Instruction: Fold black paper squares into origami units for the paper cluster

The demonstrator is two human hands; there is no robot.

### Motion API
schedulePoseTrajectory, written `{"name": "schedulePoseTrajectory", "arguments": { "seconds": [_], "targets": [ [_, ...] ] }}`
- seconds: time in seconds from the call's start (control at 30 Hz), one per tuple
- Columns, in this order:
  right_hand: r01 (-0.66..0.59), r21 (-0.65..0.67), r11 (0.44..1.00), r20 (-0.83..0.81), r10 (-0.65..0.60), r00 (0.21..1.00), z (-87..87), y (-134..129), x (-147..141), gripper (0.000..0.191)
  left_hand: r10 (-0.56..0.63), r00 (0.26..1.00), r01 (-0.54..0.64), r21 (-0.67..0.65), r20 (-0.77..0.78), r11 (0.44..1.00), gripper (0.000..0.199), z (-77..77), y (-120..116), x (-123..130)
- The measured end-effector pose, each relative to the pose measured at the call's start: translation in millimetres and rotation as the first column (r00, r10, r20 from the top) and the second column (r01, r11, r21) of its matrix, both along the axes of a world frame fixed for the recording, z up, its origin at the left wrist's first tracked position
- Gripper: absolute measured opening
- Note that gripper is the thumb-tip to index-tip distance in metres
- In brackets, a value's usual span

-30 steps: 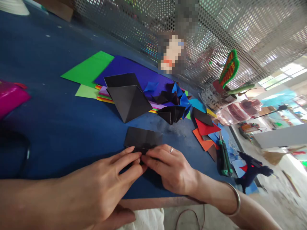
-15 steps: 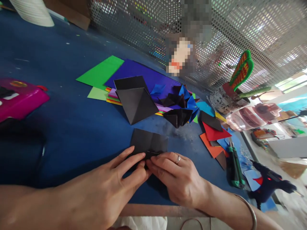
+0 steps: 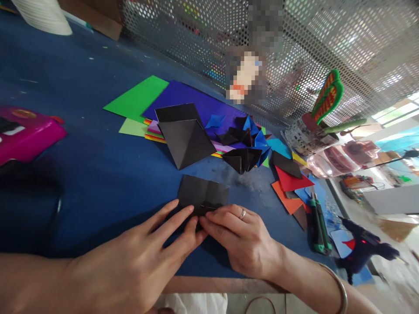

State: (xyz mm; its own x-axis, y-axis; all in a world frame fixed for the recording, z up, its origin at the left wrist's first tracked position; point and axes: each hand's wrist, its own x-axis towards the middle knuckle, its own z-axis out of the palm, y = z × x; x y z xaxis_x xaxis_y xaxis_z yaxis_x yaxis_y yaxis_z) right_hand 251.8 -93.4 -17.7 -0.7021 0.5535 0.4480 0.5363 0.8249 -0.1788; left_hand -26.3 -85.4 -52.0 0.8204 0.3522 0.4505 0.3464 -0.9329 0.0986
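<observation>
A folded piece of black paper (image 3: pixel 204 190) with a crease down its middle lies on the blue tabletop in front of me. My left hand (image 3: pixel 153 248) is at its near left edge, some fingers spread over the paper, index finger and thumb closed on the near edge. My right hand (image 3: pixel 244 244), with a ring, pinches the near edge at the right, its other fingers curled. Both hands' fingertips meet at the fold. Just beyond lie a black folded paper diamond (image 3: pixel 186 141) and black folded pieces (image 3: pixel 244 159) with blue ones among them.
Green paper (image 3: pixel 139 98) and purple paper (image 3: pixel 176 96) lie behind. To the right are paper scraps (image 3: pixel 291 179), a green cutter (image 3: pixel 319 226) and a glue gun (image 3: pixel 363 244). A magenta object (image 3: pixel 29 133) stands left. A perforated metal panel (image 3: pixel 183 39) borders the back.
Both hands stay at the near edge of the black paper. The left fingers have shifted slightly left and up; the right hand has risen slightly. The view has moved a little.
</observation>
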Motion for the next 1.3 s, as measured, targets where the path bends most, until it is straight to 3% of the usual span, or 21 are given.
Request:
{"name": "schedulePoseTrajectory", "arguments": {
  "seconds": [0.23,0.5,0.73,1.0,1.23,1.3],
  "targets": [
    [0.058,-0.073,0.996,0.104,-0.05,0.993,2.7,1.1,2.2,0.045,0.019,1.0,-0.019,-0.001,0.021,1.0,0.067,-4.5,-4.4,0.9],
    [0.104,-0.067,0.992,0.132,-0.095,0.987,1.9,0.8,0.6,0.048,0.069,0.997,-0.072,0.073,0.046,0.995,0.076,-9.2,-9.0,-3.3],
    [0.081,-0.06,0.995,0.128,-0.073,0.989,1.2,3.3,3.6,0.049,0.079,0.988,-0.09,0.083,0.134,0.992,0.066,-0.1,-9.8,3.1],
    [0.139,0.064,0.988,0.109,-0.145,0.983,1.6,-4.1,0.7,0.043,0.057,0.994,-0.059,0.021,0.089,0.998,0.064,10.2,-3.8,2.0],
    [-0.052,0.026,0.998,0.034,0.052,0.998,-2.6,-6.0,5.4,0.035,0.044,0.994,-0.046,0.015,0.101,0.999,0.061,16.8,5.6,3.9],
    [-0.069,0.018,0.997,0.036,0.068,0.997,-1.8,-3.6,5.5,0.035,0.024,0.989,-0.03,0.039,0.148,0.999,0.051,21.7,13.5,5.9]
  ]
}}
